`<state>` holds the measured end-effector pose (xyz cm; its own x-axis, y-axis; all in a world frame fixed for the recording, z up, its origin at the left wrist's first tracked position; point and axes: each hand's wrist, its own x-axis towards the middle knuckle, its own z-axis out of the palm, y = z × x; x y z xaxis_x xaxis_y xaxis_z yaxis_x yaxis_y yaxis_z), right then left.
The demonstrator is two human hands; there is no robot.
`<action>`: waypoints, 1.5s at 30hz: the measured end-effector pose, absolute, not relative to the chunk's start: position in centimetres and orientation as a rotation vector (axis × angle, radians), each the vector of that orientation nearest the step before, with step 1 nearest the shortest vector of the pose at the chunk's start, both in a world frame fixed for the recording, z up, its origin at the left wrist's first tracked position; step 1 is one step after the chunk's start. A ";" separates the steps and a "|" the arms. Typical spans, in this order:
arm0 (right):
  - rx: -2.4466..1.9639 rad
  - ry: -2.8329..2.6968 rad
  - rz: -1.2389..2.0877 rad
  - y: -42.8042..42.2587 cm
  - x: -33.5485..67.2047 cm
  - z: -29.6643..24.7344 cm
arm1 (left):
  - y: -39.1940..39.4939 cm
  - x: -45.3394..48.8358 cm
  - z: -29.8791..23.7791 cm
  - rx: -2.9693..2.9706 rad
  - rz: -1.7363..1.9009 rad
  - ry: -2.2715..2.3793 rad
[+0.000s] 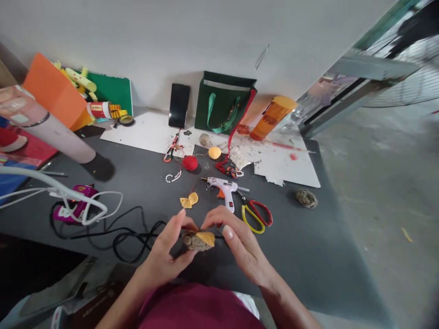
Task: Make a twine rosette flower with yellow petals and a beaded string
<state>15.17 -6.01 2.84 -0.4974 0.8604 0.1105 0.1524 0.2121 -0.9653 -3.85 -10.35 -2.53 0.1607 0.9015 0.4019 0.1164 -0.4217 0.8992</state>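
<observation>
The left hand [167, 256] is closed around a small twine-wrapped piece [193, 243], held just above the near edge of the dark bench [302, 256]; the right hand [237, 244] is narrow, its thumb and forefinger pinching an orange petal [206, 237] against the top of that piece. I judge the petal could slide or sit crooked if the pinch loosens, because it touches only a rounded, rough surface; if there is fresh glue under it, which I cannot see, the fingertips could be burned or stuck. The glue gun [223, 187] lies just behind the hands, beside the scissors [255, 214]; its black cable [133, 237] loops near the left wrist and could be pulled; two more petals [189, 200] lie near.
</observation>
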 end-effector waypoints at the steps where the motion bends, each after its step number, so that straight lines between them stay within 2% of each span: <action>1: -0.939 -1.811 1.351 -6.0 15.2 2.8 | -10.4 -3.8 -2.4 1.629 1.325 0.986; 7: -0.993 -1.731 1.398 -5.9 15.1 2.3 | -10.7 -3.7 -1.9 1.226 1.222 0.927; 13: -1.142 -1.655 1.362 -5.8 14.6 1.6 | -10.6 -3.9 -2.5 1.002 1.121 0.880; 22: -1.176 -1.539 1.479 -5.9 14.5 1.1 | -9.9 -3.4 -2.6 0.677 1.055 0.853; 25: -1.140 -1.594 1.525 -6.0 14.5 1.2 | -9.7 -3.2 -2.5 0.631 1.081 0.873; 29: -1.137 -1.736 1.414 -6.2 14.6 1.3 | -9.6 -3.2 -2.7 0.645 1.112 0.906; 45: -1.122 -1.697 1.302 -5.7 13.9 0.7 | -8.9 -2.8 -2.7 0.616 1.167 0.989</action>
